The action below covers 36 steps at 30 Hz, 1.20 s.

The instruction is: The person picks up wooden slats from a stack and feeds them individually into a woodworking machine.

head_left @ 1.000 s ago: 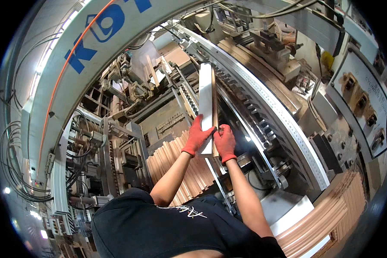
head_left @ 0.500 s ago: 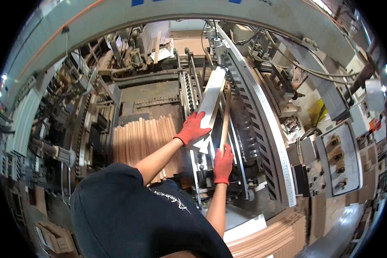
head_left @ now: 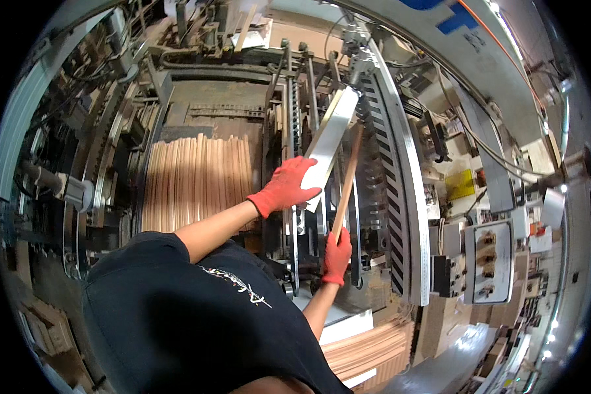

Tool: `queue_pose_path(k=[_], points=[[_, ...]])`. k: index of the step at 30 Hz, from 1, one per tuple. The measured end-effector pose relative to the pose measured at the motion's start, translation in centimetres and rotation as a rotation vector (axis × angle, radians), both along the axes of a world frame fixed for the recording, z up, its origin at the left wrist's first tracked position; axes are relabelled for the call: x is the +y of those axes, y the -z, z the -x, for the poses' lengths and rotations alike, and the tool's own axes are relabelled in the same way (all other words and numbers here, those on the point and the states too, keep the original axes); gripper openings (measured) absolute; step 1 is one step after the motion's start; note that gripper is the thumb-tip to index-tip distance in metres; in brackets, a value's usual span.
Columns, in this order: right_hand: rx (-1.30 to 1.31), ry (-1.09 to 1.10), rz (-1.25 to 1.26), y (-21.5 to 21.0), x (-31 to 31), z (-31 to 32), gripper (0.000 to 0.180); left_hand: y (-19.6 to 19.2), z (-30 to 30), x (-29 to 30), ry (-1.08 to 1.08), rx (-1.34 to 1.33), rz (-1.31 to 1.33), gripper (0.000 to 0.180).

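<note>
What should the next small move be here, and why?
Probably draw the wooden strip gently toward the body with the right hand: that hand grips only its near end, while the far end reaches up between the pale bar under the left hand and the striped rail.

The person wears a loose black T-shirt (head_left: 184,322) of plain, matt cloth. Its left sleeve (head_left: 164,244) is short and wide, leaving the left forearm (head_left: 220,226) bare below it; the right forearm (head_left: 317,314) is bare too. Across the shirt's chest runs a narrow print (head_left: 240,285) of thin, mostly white strokes with small flecks of colour, too small to make out fully. The left grip (head_left: 285,187) and the right grip (head_left: 337,257) are each covered by a bright red work glove, fingers included. Both gloves fit closely and end in snug red cuffs at the wrist.
</note>
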State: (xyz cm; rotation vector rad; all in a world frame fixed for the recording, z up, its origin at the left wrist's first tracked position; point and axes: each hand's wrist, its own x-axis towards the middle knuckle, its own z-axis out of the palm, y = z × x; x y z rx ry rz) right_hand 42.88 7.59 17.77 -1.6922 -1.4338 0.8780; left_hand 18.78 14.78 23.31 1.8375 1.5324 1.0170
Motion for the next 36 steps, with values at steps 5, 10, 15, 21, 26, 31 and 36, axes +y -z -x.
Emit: queue_pose_path(k=[5, 10, 15, 21, 26, 31, 36], points=[[0.825, -0.130, 0.175, -5.7, -6.2, 1.3, 0.047, -0.5, 0.4, -4.0, 0.294, -0.460, 0.257, 0.066], [1.135, -0.273, 0.217, -7.6, -8.8, 3.4, 0.064, -0.5, -0.1, -6.1, 0.543, -0.679, 0.317, 0.065], [1.098, -0.413, 0.350, -7.7, -9.6, 5.4, 0.063, -3.3, 1.9, -7.0, 0.592, -0.734, 0.308, 0.052], [1.060, -0.526, 0.416, -9.0, -9.4, 8.4, 0.066, -5.0, 6.3, -9.0, 0.379, -0.744, 0.246, 0.046], [0.956, -0.624, 0.524, -9.1, -9.1, 10.6, 0.071, -5.3, 10.0, -10.6, 0.207, -1.089, 0.296, 0.041], [0.818, -0.763, 0.632, -8.7, -9.5, 12.6, 0.071, -2.8, 14.6, -12.2, 0.174, -1.390, 0.069, 0.046], [0.919, -0.775, 0.651, -7.3, -10.7, 14.6, 0.066, -2.4, 16.1, -14.2, 0.021, -1.378, 0.172, 0.040]])
